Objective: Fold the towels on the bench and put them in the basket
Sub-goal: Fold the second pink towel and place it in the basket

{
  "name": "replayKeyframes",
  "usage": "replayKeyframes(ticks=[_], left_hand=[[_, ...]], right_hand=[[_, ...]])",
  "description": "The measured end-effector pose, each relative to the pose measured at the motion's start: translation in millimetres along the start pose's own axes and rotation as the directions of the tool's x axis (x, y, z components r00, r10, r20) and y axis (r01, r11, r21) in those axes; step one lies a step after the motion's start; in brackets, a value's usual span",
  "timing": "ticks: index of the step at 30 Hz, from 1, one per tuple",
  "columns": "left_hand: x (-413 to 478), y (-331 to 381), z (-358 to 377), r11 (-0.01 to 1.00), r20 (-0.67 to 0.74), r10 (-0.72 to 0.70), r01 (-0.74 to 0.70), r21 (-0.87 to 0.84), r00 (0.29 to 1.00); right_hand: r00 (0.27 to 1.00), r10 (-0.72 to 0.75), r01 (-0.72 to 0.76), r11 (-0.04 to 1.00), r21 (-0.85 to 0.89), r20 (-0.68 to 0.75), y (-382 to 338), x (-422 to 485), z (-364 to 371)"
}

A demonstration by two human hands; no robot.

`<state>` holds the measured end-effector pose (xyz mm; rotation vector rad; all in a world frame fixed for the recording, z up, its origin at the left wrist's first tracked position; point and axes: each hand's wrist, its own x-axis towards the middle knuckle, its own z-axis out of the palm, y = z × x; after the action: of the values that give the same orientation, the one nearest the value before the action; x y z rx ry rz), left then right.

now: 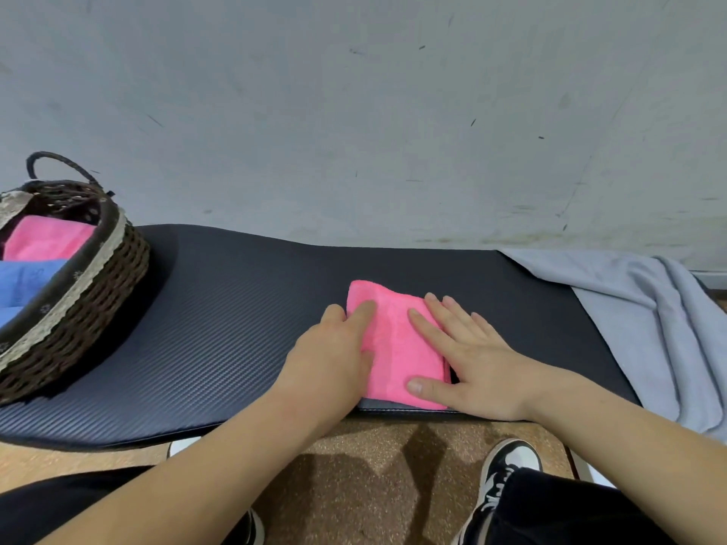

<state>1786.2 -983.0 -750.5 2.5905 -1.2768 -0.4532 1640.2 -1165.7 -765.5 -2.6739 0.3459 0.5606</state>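
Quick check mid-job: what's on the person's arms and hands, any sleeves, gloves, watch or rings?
Nothing worn. The left hand and right hand are bare, no gloves or rings showing; both forearms are uncovered to the frame's edge, with no sleeve, watch or band.

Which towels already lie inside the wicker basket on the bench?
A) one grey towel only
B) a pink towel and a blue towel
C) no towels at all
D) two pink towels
B: inside the wicker basket a pink towel and a blue towel are visible.

towels (397,348) — 4 | basket (98,277) — 1 | hands (334,348) 2 | bench (236,308) 1
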Motion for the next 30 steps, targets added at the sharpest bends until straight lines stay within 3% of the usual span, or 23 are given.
replayKeyframes(ticks=[6,9,12,17,22,26,30], left_hand=[[3,-15,-1,0.974,-0.314,0.193,-0.142,0.177,0.93],[0,-2,7,0.889,-0.307,0.447,-0.382,0.251,0.84],[-2,9,17,0.821,-0.24,0.568,-0.524,0.224,0.787],[-12,21,23,0.802,-0.199,0.594,-0.592,0.076,0.78],[-11,24,21,0.828,-0.306,0.411,-0.492,-0.268,0.859],[7,8,29,0.881,-0.336,0.463,-0.469,0.068,0.821],[16,1,42,0.803,-0.185,0.575,-0.505,0.317,0.797]], right_hand=[[0.996,-0.053,0.059,0.995,0.074,-0.076,-9,9,1],[0.994,-0.029,0.043,0.991,0.126,-0.105,-5,14,4],[0.991,0.014,0.006,0.988,0.155,-0.134,-2,15,6],[0.989,0.052,-0.032,0.99,0.141,-0.141,4,10,4],[0.987,0.044,-0.02,0.988,0.154,-0.152,5,10,3],[0.985,0.056,-0.031,0.987,0.155,-0.162,10,13,0],[0.956,0.053,0.019,0.971,0.239,-0.289,18,11,-11]])
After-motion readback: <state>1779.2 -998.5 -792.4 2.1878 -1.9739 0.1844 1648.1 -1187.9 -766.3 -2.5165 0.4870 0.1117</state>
